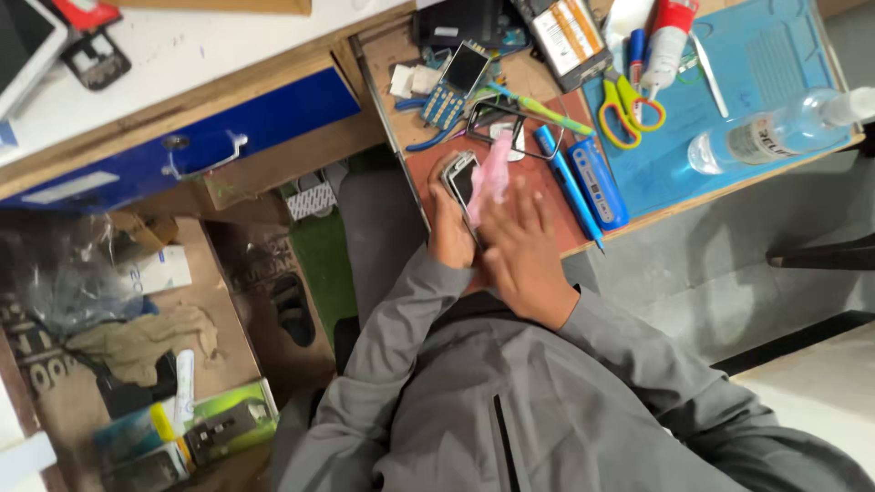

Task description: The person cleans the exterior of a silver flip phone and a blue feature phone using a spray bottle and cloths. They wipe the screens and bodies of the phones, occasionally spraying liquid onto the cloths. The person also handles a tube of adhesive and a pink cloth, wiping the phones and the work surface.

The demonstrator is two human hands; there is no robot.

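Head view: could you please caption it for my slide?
Left hand holds a small phone; right hand wipes it with pink cloth.

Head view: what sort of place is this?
Likely a phone repair bench. The left hand holds a small phone while the right hand wipes it with pink cloth; a loose keypad phone and scissors lie nearby.
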